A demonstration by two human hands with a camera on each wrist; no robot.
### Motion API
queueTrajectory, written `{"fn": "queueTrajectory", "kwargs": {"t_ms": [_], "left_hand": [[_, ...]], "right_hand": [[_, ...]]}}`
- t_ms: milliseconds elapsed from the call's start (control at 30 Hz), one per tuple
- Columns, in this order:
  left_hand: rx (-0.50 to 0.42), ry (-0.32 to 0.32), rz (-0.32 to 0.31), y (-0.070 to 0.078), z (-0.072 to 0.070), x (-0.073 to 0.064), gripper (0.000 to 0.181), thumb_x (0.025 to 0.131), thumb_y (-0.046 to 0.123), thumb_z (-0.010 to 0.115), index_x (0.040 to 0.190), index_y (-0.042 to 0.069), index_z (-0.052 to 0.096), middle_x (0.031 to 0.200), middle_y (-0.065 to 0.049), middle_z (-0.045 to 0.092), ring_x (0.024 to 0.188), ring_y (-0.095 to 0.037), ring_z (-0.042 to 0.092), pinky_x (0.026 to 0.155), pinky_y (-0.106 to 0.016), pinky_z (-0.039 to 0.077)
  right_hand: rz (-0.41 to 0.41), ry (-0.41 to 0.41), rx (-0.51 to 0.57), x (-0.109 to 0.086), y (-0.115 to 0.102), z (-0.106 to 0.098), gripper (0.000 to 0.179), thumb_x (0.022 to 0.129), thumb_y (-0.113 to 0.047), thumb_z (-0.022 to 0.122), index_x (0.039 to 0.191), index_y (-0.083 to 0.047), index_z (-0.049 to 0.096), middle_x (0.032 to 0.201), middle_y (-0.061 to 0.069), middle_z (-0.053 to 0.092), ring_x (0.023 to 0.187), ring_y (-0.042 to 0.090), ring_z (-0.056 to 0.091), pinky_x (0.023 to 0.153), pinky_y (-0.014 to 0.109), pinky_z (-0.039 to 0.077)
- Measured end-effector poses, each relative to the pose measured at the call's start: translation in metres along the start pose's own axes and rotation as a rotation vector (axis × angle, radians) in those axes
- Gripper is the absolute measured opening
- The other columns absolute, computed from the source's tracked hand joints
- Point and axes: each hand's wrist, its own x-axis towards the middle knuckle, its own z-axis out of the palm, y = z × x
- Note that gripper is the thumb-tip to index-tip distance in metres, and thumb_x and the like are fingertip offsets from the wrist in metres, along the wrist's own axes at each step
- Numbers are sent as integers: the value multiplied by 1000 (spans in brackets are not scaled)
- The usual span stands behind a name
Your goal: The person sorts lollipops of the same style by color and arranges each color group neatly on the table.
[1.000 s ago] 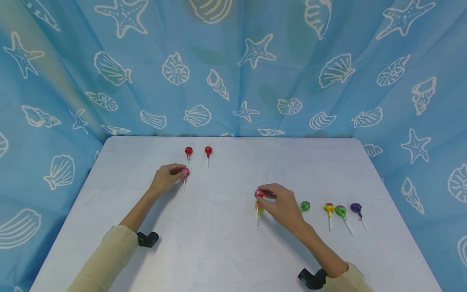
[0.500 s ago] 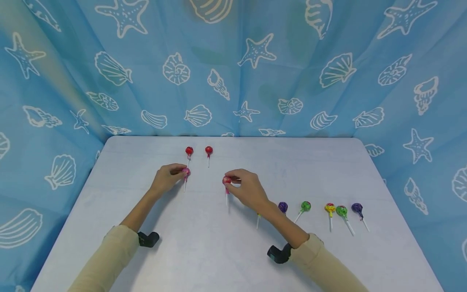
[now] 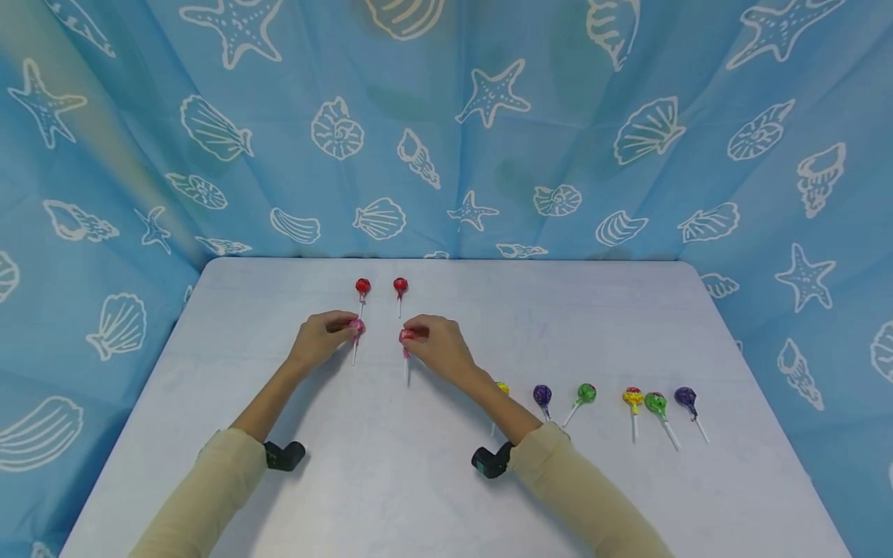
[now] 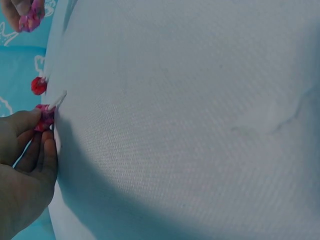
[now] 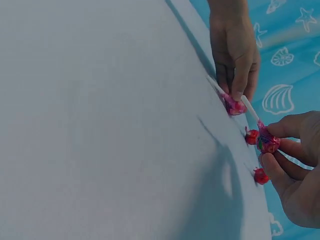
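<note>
My left hand point(image 3: 322, 341) pinches a pink lollipop point(image 3: 358, 327) by its wrapped head, low over the table on the left, its white stick pointing toward me. Just right of it, my right hand point(image 3: 441, 349) grips a second lollipop, pink and red point(image 5: 268, 143), between thumb and fingers; in the right wrist view its stick points up and away from the palm. Behind the hands lie two red lollipops, the left one point(image 3: 363, 286) straight beyond the pink lollipop and the right one point(image 3: 401, 284) beyond the right hand.
On the right side of the white table point(image 3: 446, 480) lie a yellow lollipop point(image 3: 502, 387) partly behind my right forearm, a purple one point(image 3: 542, 395), a green one point(image 3: 586, 394) and a group of yellow point(image 3: 632, 397), green point(image 3: 656, 403) and purple point(image 3: 686, 397). A blue shell-print curtain point(image 3: 446, 139) hangs behind.
My right hand has carried its lollipop leftward from the yellow one to beside the left hand, uncovering the purple lollipop. The left hand stays in place with its pink lollipop.
</note>
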Motion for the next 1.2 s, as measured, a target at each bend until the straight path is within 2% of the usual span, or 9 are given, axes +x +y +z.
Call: {"fn": "queueTrajectory", "kwargs": {"t_ms": [100, 367, 567, 1200], "left_hand": [[2, 1, 8, 0, -1, 0, 33, 99, 15, 64, 130, 3, 65, 126, -17, 64, 113, -32, 58, 98, -43, 50], [7, -2, 16, -1, -2, 1, 33, 99, 15, 64, 129, 3, 65, 125, -16, 65, 113, -32, 59, 97, -43, 50], [3, -4, 28, 1, -2, 1, 33, 99, 14, 65, 129, 2, 65, 124, -17, 65, 112, -32, 60, 97, -43, 50], [-12, -1, 24, 0, 0, 1, 33, 98, 14, 66, 129, 2, 65, 123, -17, 65, 112, -32, 60, 97, -43, 50]], "right_hand": [[27, 0, 39, 7, 3, 7, 24, 91, -9, 74, 113, 1, 72, 102, 7, 72, 89, 17, 66, 81, 22, 54], [98, -11, 38, 24, 12, 21, 19, 91, -9, 73, 109, -2, 73, 98, 5, 72, 87, 15, 64, 80, 23, 54], [156, 21, 69, 34, 14, 25, 19, 91, -9, 74, 108, -3, 73, 99, 6, 72, 91, 18, 65, 82, 24, 54], [195, 34, 104, 36, 11, 29, 20, 91, -8, 73, 110, -3, 72, 99, 7, 70, 88, 18, 63, 78, 23, 54]]}}
